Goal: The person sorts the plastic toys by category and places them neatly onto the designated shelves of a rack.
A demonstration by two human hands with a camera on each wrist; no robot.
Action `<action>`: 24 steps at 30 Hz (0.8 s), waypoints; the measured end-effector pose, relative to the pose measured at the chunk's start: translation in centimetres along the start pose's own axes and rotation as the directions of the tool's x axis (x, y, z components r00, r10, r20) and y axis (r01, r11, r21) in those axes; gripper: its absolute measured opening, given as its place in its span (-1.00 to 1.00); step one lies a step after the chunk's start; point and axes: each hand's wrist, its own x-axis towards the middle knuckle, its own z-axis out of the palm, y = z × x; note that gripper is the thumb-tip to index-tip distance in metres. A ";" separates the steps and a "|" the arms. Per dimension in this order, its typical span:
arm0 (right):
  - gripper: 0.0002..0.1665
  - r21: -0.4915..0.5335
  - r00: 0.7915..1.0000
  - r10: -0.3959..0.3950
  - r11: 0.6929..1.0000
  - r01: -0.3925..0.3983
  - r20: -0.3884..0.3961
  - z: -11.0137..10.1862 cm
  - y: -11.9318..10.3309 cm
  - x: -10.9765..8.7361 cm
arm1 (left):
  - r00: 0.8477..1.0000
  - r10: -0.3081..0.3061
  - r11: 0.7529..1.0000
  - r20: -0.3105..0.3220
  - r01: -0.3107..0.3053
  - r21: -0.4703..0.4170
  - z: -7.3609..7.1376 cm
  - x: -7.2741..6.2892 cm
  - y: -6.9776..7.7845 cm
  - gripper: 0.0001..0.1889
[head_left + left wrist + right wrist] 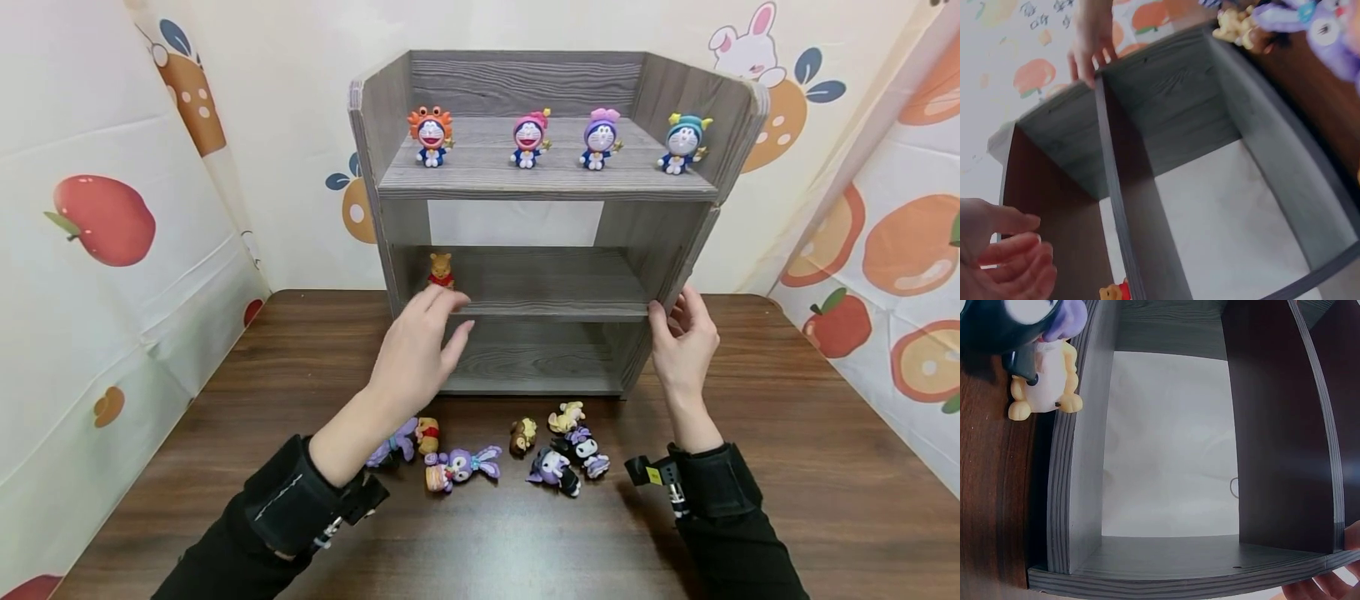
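Note:
My left hand (pixel 414 350) is raised before the middle board of a grey wooden shelf (pixel 540 283), its fingers loosely bent and nothing in them. Just beyond its fingertips a small yellow bear figurine (pixel 441 267) in a red shirt stands at the left of that board, its lower part hidden by the hand. The left wrist view shows the same bear figurine (pixel 1112 292) at the bottom edge, apart from the fingers. My right hand (pixel 684 343) grips the shelf's right side panel at middle-board height, thumb at the front edge and fingers around the outside.
On the top board several blue cat figurines (pixel 527 140) in coloured hats stand in a row. In front of the shelf, loose figurines (pixel 551 468) lie on the brown table (pixel 525 550) in two groups, left and right. Fruit-printed cloth (pixel 112 317) hangs around the table.

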 end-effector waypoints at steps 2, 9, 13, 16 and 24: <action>-0.62 -0.003 1.000 0.002 1.000 -0.002 0.000 0.0 0.3 0.0 | 0.998 0.026 0.999 0.050 -0.023 -0.042 0.0 -0.6 0.0 -0.84; -0.60 -0.003 1.000 -0.002 1.000 0.002 0.001 0.0 2.5 0.4 | 0.962 0.169 0.985 0.213 -0.160 -0.061 0.3 -2.2 -0.8 -0.88; -0.60 -0.003 1.000 -0.006 1.000 0.006 0.005 0.0 2.5 0.3 | 0.929 0.182 0.983 0.321 -0.185 -0.023 0.5 -3.2 -1.6 -0.85; -0.60 0.001 1.000 -0.010 1.000 0.010 0.006 0.0 2.5 0.4 | 0.902 0.170 0.982 0.397 -0.187 0.004 0.7 -4.0 -2.3 -0.86; -0.60 -0.001 1.000 -0.014 1.000 0.014 0.003 0.0 2.5 0.4 | 0.796 0.169 0.971 0.581 -0.235 0.040 1.5 -5.4 -3.8 -0.80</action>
